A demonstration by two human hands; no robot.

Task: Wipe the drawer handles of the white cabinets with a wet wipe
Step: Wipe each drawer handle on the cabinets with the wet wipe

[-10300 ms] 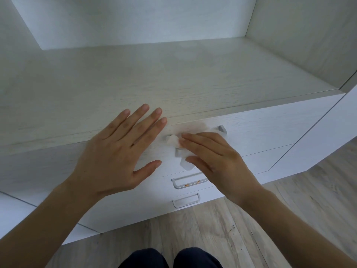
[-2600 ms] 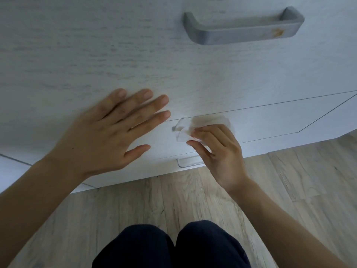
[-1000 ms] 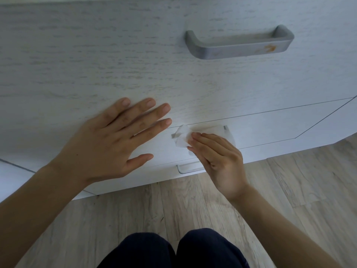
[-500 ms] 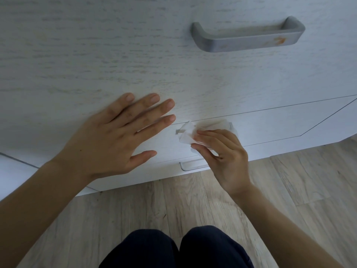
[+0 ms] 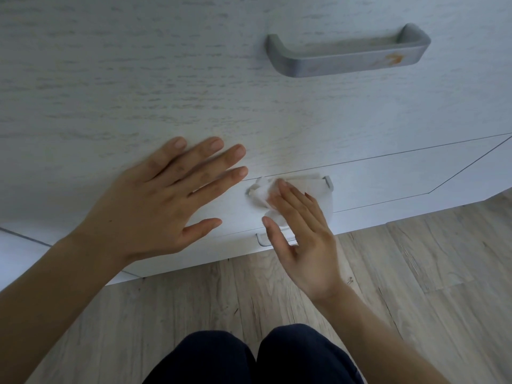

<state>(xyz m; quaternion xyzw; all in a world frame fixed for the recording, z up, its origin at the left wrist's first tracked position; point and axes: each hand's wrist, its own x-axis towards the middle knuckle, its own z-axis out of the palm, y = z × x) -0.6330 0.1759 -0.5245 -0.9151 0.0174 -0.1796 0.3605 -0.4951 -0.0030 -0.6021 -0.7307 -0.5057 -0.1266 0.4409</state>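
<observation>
1. Left hand (image 5: 155,200): laid flat on the white cabinet front (image 5: 138,79) with fingers spread and straight, holding nothing. It probably steadies the body and keeps the drawer from shifting under the wiping pressure.
2. Right hand (image 5: 302,234): fingers stretched out rather than curled, thumb held apart below. The fingertips press the wet wipe (image 5: 260,193) against the middle handle (image 5: 328,182). Pressing with extended fingers spreads the force along the bar.
3. Wet wipe: draped over the middle handle and covering most of its length. It is bunched at the left end and lies flatter toward the right. Only the handle's two metal ends show beside it.
4. Top handle (image 5: 346,55): a grey bar on the upper drawer, well above both hands and untouched. An orange mark (image 5: 394,59) sits near its right end, so it appears to need wiping.
5. Bottom handle (image 5: 260,241): a thin bar just below the right thumb, partly hidden by the right hand. Its condition cannot be judged.
6. Floor (image 5: 415,273): pale wood planks in front of the cabinet. The person's dark-clothed knees (image 5: 249,356) are at the lower edge, which suggests a crouch close to the low drawers.
7. Stage: the middle handle is being wiped, and at least the stained top handle remains to be done.
</observation>
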